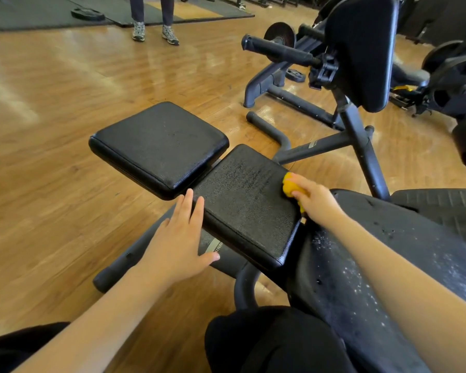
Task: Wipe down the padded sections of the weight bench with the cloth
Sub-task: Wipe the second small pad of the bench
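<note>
The right hand (316, 196) is curled around a bunched-up yellow cloth (292, 188) and presses it on the far right edge of the near pad (242, 208) of the bench. The left hand (178, 238) is open, fingers straight. Its fingertips rest at the left edge of that same pad, and the palm hangs over the dark frame (135, 254) below.

The near pad has streaky marks across the top. They look like wet wipe lines, so I think this pad is partly done. The far pad (159, 144) next to it and the tall back pad (361, 49) up on the right have no such streaks.

What could go wrong? The cloth is squeezed into a small ball. A ball touches only a little bit of the pad, so spots may get missed, mostly at the corners and the sides. The cloth is also right at the edge, so a hard push could make it slip off the pad. The left hand touches the pad only with its fingertips, so it could slide off if the person leans on it. The big black part (374, 265) under the right arm has white specks on it. If the cloth drags there, it could carry that dirt back onto the pads.
</note>
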A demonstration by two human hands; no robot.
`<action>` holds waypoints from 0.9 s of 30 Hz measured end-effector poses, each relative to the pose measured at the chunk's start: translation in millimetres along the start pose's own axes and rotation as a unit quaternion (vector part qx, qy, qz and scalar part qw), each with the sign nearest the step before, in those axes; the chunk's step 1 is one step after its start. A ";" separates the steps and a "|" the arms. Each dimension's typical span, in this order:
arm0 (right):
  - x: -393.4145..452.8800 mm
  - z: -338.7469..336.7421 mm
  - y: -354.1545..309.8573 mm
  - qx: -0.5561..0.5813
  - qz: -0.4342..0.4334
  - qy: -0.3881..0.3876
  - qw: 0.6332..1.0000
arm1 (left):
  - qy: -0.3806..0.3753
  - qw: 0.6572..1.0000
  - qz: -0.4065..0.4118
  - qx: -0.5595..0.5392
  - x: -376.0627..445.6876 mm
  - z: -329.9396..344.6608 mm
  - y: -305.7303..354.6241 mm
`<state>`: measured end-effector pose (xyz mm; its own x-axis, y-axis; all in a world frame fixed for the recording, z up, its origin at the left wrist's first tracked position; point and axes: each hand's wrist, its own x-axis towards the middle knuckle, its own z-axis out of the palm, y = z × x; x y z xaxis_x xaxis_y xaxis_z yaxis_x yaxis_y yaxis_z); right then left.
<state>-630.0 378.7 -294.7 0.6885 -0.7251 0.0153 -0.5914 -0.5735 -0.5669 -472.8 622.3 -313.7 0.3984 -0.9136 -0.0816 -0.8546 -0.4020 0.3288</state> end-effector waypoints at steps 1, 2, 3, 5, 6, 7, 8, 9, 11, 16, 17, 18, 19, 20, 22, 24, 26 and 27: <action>8.2 -1.5 1.5 0.004 0.028 0.022 0.999 | 0.001 1.000 0.000 -0.001 0.3 0.7 0.2; 14.0 -0.7 1.3 0.009 0.045 0.036 0.998 | 0.002 1.000 0.001 -0.001 0.7 1.2 0.1; 16.8 1.2 -0.7 0.008 0.055 0.043 0.997 | 0.003 1.000 0.003 -0.001 1.1 1.5 -0.1; 11.5 6.1 -9.1 0.003 0.059 0.045 0.997 | 0.003 1.000 0.008 0.000 1.8 2.6 -0.7; 4.2 8.8 -13.6 0.002 0.048 0.041 0.998 | 0.003 1.000 0.009 -0.001 1.9 3.0 -0.7; -5.3 11.4 -18.4 0.000 0.030 0.033 0.999 | 0.004 1.000 0.008 -0.002 2.2 3.1 -0.5; -17.3 15.1 -23.4 -0.004 0.008 0.024 1.000 | 0.005 1.000 0.006 -0.003 2.2 3.2 -0.1; -30.4 19.1 -28.7 -0.009 -0.019 0.014 1.000 | 0.005 1.000 0.004 -0.004 2.1 3.1 0.8; -57.0 28.5 -38.0 -0.019 -0.080 -0.018 0.996 | 0.005 1.000 -0.001 -0.006 1.7 2.7 2.7; -101.3 38.5 -46.2 -0.022 -0.139 -0.099 0.985 | 0.012 1.000 -0.003 -0.001 0.4 2.1 4.3; -104.4 38.3 -47.1 -0.024 -0.142 -0.102 0.984 | 0.016 1.000 -0.004 -0.002 0.5 2.8 4.1; -105.5 38.7 -47.3 -0.029 -0.142 -0.104 0.984 | 0.022 1.000 -0.005 -0.006 0.6 4.4 3.8; -104.8 38.6 -48.6 -0.037 -0.143 -0.106 0.983 | 0.029 0.999 -0.008 -0.013 0.3 5.5 4.4; -101.9 39.2 -50.8 -0.046 -0.144 -0.110 0.982 | 0.034 0.999 -0.015 -0.021 0.3 6.8 5.1; -91.1 42.8 -59.7 -0.059 -0.146 -0.122 0.980 | 0.043 0.997 -0.033 -0.049 1.0 9.2 6.5; -75.0 50.4 -74.4 -0.064 -0.151 -0.127 0.978 | 0.047 0.994 -0.057 -0.085 3.1 10.2 6.8; -54.8 61.3 -92.3 -0.056 -0.161 -0.124 0.977 | 0.040 0.991 -0.066 -0.109 6.1 10.3 4.5; -44.0 66.7 -101.8 -0.047 -0.166 -0.123 0.977 | 0.034 0.991 -0.064 -0.114 7.4 10.3 2.8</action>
<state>-572.1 494.4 -292.6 0.9225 -0.3855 -0.0196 -0.3459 -0.8031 -0.4851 -475.7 613.8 -323.1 0.5271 -0.8464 -0.0757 -0.7012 -0.4835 0.5240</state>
